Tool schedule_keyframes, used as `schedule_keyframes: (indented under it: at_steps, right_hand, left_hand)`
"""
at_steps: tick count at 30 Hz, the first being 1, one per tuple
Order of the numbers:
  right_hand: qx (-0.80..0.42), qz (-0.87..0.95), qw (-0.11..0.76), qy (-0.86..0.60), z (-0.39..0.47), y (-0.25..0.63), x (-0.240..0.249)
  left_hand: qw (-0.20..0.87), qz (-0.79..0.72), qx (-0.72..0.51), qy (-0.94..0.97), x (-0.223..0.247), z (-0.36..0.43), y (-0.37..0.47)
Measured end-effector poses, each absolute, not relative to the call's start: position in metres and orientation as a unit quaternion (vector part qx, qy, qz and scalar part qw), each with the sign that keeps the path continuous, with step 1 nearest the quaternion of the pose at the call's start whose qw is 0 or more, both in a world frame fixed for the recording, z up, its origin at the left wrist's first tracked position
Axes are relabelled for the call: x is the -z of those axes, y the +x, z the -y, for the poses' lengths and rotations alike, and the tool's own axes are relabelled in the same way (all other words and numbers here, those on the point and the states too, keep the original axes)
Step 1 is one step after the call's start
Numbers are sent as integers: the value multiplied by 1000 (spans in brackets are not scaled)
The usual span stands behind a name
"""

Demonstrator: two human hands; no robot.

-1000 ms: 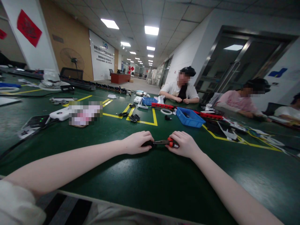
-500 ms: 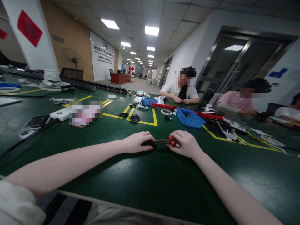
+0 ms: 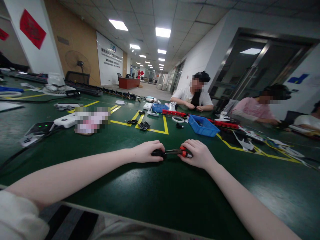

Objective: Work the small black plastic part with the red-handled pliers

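My right hand (image 3: 198, 153) is closed around the red-and-black handles of a pair of pliers (image 3: 184, 153). The metal jaws point left and meet a small black part (image 3: 158, 153), whose exact kind I cannot make out. Fingers of my left hand (image 3: 149, 152) are wrapped over that black part and hide some of it. Both hands are low over the green tabletop (image 3: 140, 193), near its middle. Beyond them lie small black pieces (image 3: 144, 125) inside yellow tape lines.
A blue bin (image 3: 203, 126) stands past my right hand, near a white tape ring (image 3: 178, 119) and a long red strip (image 3: 173, 113). To the left are a phone (image 3: 92, 122) and a white power bank (image 3: 66, 121). A co-worker (image 3: 192, 96) sits across the table.
Both hands keep nearly the same place and grip. The view shifts very slightly.
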State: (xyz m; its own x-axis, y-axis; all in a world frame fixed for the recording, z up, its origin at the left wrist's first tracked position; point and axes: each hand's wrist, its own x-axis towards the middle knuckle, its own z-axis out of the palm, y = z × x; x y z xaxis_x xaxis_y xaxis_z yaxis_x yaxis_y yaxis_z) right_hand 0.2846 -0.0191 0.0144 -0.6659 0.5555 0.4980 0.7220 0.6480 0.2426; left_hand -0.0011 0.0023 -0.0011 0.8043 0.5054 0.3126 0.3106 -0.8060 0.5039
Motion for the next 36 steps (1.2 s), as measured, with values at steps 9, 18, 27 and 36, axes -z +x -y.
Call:
schedule_keyframes:
  at_steps: [9,18,27,36]
  right_hand:
    - [214,888,183,-365,19,282,-11]
    - [215,888,175,-368,19,282,-11]
    - [220,882,174,-379,24,278,-12]
    - [219,884,175,-375,26,272,-14]
  left_hand:
    - [187,-224,-217,932,1,0,0]
    - [176,-209,-214,938,1,0,-1]
    - [176,-214,-203,939,2,-1,-1]
    - [161,-222,-196,941,0,1,0]
